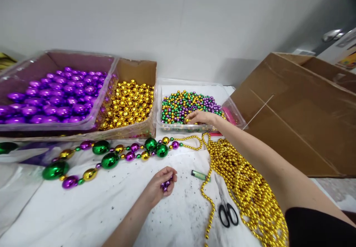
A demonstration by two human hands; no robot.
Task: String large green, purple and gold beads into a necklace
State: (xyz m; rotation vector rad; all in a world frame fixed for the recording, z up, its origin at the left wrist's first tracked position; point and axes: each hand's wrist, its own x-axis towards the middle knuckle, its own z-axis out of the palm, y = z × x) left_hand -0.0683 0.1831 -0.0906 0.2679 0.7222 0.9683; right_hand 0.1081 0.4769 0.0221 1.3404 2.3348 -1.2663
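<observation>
My left hand [156,187] is closed around several small shiny purple beads [166,185], above the white cloth [111,206]. My right hand [202,117] reaches into a clear plastic bin of small green, gold and purple beads [191,102]. Its fingers are bent together at the beads' near edge, and what they pinch is hidden. Behind my left hand lies a necklace of large green, purple and gold beads [109,160], ending in a loop of small gold beads [191,139]. A heap of gold bead strands [244,187] lies beneath my right forearm.
Black-handled scissors [228,214] and a green lighter [199,175] lie beside the gold strands. At the back left stand a bin of large purple beads [61,95] and a cardboard box of gold beads [130,104]. A large cardboard box [292,124] stands right.
</observation>
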